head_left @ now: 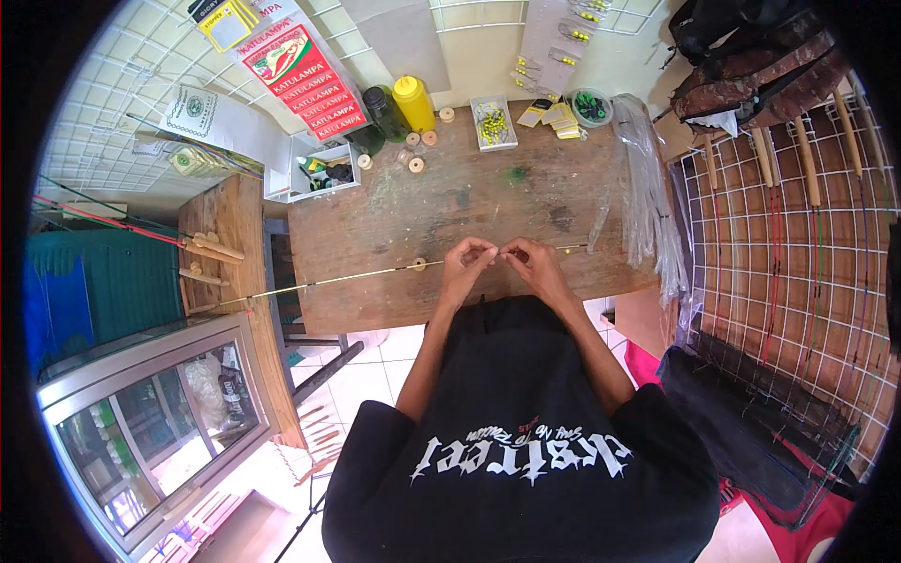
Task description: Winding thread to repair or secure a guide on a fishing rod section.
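A thin pale fishing rod [347, 276] lies across the wooden table, running from the left side to beneath my hands. My left hand [468, 264] is closed in a pinch at the rod. Close beside it, my right hand [533, 266] pinches at the same stretch, its fingertips almost meeting the left ones. Whatever fine thread or small part may be between the fingertips is too small to make out. Past my right hand the slim tip comes out, with a small yellow bead [567, 251] near it. A wooden spool [419, 265] sits against the rod left of my hands.
Along the back of the table [450, 202] stand a yellow bottle [413, 103], a dark bottle [386, 114], several wooden spools [416, 165], and a white tray [510, 141] of yellow beads. Clear plastic sleeves [648, 197] hang over the right edge. A glass cabinet [160, 413] is at left.
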Tool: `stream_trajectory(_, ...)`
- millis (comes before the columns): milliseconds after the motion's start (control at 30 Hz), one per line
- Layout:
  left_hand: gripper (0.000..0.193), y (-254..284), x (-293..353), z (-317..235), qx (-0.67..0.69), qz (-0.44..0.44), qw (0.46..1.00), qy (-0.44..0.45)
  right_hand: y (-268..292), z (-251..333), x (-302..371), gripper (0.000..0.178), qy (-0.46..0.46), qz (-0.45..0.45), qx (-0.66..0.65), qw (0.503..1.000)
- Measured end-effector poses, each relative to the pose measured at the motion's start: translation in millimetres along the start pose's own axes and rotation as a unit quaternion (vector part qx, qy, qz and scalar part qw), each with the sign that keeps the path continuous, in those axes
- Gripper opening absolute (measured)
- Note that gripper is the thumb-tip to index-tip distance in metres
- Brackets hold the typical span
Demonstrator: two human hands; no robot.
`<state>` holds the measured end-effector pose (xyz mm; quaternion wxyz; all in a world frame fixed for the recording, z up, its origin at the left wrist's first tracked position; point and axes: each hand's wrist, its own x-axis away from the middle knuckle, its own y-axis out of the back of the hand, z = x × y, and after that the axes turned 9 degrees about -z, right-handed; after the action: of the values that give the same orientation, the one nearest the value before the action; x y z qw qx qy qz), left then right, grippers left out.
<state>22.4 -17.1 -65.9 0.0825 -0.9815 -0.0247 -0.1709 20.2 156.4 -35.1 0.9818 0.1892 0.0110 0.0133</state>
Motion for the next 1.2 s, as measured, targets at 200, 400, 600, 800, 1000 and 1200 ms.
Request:
stream_trajectory(200,0.016,9,0,-7,-0.017,-0.084,0.996,-0.022,-1,-11,1,0.008,0.029,-0.011,0.053,0.998)
stream_trajectory(400,0.017,21,8,-8,-0.32,-0.146,0.898,-0.265,-1,-11,0,0.01,0.029,-0.017,0.048,0.998)
stream_trajectory(600,0.021,15,-1,-11,-0.443,-0.04,0.832,-0.332,0,0,-4,0.01,0.045,-0.023,0.034,0.998)
stream_trajectory(800,0.021,12,-9,-15,-0.4,0.042,0.893,-0.202,5,17,-11,0.009,0.003,-0.017,-0.005,1.0)
stream_trajectory(1000,0.016,2,-7,-37,-0.356,0.037,0.913,-0.195,16,46,-20,0.009,-0.021,-0.022,-0.048,0.998)
stream_trajectory(1200,0.015,-3,-4,-70,-0.373,0.053,0.913,-0.153,36,51,-27,0.009,0.098,-0.045,0.086,0.99)
